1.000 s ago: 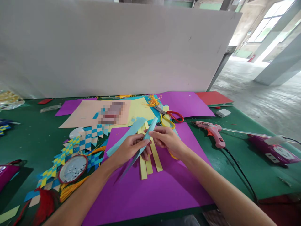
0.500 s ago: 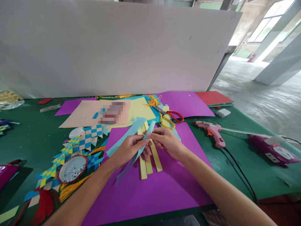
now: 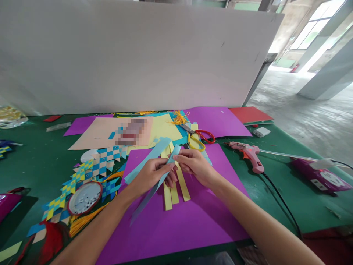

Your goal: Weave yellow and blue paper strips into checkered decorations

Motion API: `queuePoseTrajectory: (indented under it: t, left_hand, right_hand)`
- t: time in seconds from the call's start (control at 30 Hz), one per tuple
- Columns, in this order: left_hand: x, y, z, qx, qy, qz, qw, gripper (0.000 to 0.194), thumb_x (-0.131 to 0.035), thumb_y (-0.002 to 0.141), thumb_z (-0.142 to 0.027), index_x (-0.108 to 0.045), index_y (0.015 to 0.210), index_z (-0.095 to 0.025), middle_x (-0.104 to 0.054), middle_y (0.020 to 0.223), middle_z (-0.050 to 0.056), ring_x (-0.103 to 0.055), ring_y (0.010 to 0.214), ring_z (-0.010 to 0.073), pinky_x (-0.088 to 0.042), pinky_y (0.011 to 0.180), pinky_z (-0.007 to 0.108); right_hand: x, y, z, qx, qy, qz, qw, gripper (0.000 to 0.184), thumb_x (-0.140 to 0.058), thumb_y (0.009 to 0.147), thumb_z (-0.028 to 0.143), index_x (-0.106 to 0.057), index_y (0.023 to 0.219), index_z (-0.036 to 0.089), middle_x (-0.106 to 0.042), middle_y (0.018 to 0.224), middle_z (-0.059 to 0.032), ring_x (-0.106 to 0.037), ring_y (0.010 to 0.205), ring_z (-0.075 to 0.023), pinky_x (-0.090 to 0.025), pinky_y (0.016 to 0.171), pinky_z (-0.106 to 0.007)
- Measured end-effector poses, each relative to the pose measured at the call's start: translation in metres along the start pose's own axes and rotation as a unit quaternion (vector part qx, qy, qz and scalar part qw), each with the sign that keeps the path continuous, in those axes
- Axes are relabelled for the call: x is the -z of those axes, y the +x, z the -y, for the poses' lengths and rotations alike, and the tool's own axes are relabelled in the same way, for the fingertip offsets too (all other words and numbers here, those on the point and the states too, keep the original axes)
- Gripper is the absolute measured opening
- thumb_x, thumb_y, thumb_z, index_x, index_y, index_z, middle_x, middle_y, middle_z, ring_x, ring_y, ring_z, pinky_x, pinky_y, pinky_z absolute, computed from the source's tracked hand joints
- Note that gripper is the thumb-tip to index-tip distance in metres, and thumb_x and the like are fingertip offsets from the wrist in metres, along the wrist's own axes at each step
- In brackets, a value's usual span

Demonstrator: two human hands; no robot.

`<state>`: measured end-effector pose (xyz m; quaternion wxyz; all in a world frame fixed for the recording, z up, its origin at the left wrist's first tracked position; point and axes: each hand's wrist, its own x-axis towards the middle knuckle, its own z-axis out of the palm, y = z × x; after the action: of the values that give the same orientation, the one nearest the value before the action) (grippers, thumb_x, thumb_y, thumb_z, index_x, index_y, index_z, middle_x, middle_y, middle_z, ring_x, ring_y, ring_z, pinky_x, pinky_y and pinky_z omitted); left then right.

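Observation:
Both hands pinch one light blue paper strip (image 3: 157,185) above a purple sheet (image 3: 171,235). My left hand (image 3: 154,171) grips it between thumb and fingers near its upper part, and the long tail hangs toward me. At the strip's top end my right hand (image 3: 190,162) pinches with thumb and forefinger. Beneath the hands lie several pale yellow paper strips (image 3: 183,186), partly covered by the fingers. Another light blue strip (image 3: 140,164) lies slanted just left of them.
Scissors with red and yellow handles (image 3: 198,137) lie beyond my right hand. A pink glue gun (image 3: 249,154) rests to the right, its cord running to the table edge. Checkered woven paper pieces (image 3: 103,162) and a round dish of small dark beads (image 3: 85,198) sit left.
The held blue strip has turned so its broad face shows more, and its top end is lower. Its tail has swung slightly left. Both hands stay almost in place.

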<state>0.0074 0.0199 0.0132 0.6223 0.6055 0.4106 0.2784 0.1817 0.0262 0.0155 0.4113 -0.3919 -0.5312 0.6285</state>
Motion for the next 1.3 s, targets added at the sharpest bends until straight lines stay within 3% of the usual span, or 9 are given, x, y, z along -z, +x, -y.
queuePoseTrajectory:
  t: [0.23,0.4,0.6,0.73,0.9,1.3]
  left_hand:
    - [-0.0005,-0.0014,0.0006,-0.003,0.000,0.010,1.000,0.029,-0.055,0.089,-0.041,-0.058,0.078,-0.014,-0.070,0.068,0.006,-0.067,0.055,0.0188,-0.052,0.054,0.029]
    - [-0.0022,-0.0011,0.0013,-0.012,0.001,-0.010,1.000,0.028,-0.055,0.089,-0.041,-0.060,0.083,-0.013,-0.069,0.065,0.005,-0.068,0.057,0.0192,-0.053,0.056,0.029]
    - [-0.0020,-0.0007,0.0005,-0.014,0.008,-0.008,1.000,0.030,-0.054,0.090,-0.040,-0.059,0.079,-0.013,-0.069,0.066,0.005,-0.068,0.057,0.0187,-0.053,0.056,0.028]
    - [-0.0040,-0.0010,-0.0006,-0.013,0.007,-0.018,1.000,0.029,-0.055,0.089,-0.040,-0.059,0.078,-0.013,-0.069,0.066,0.004,-0.069,0.059,0.0186,-0.055,0.058,0.028]
    - [-0.0066,-0.0033,-0.0027,-0.021,0.005,-0.037,0.999,0.029,-0.056,0.089,-0.039,-0.061,0.079,-0.012,-0.069,0.066,0.003,-0.069,0.059,0.0177,-0.056,0.059,0.028]
    - [-0.0036,-0.0029,-0.0008,-0.021,0.008,-0.023,0.999,0.030,-0.055,0.089,-0.039,-0.061,0.078,-0.012,-0.070,0.066,0.004,-0.070,0.060,0.0192,-0.056,0.060,0.028]
  right_hand:
    - [0.0013,0.0006,-0.0008,0.005,0.023,-0.026,0.999,0.043,-0.068,0.075,0.044,-0.042,0.051,0.019,-0.035,0.040,0.0083,-0.026,0.039,-0.0051,-0.019,0.042,-0.025]
    - [-0.0008,0.0006,-0.0047,0.007,0.020,0.000,1.000,0.034,-0.066,0.076,0.041,-0.051,0.057,0.017,-0.036,0.042,0.0083,-0.026,0.040,-0.0051,-0.016,0.041,-0.024]
    - [-0.0003,-0.0005,0.0009,0.009,0.027,-0.039,0.999,0.030,-0.068,0.074,0.040,-0.056,0.061,0.016,-0.035,0.042,0.0092,-0.025,0.040,-0.0046,-0.016,0.042,-0.024]
    - [-0.0011,-0.0006,0.0021,0.013,0.032,-0.032,0.999,0.033,-0.069,0.074,0.039,-0.054,0.057,0.016,-0.035,0.042,0.0087,-0.025,0.041,-0.0043,-0.016,0.041,-0.024]
    - [-0.0014,-0.0004,-0.0012,0.020,0.032,-0.018,0.999,0.027,-0.068,0.075,0.039,-0.062,0.067,0.014,-0.036,0.041,0.0090,-0.025,0.040,-0.0046,-0.015,0.041,-0.024]
    - [-0.0013,-0.0006,-0.0021,0.021,0.045,-0.017,0.999,0.027,-0.069,0.075,0.038,-0.070,0.079,0.011,-0.037,0.040,0.0095,-0.024,0.040,-0.0043,-0.014,0.042,-0.024]
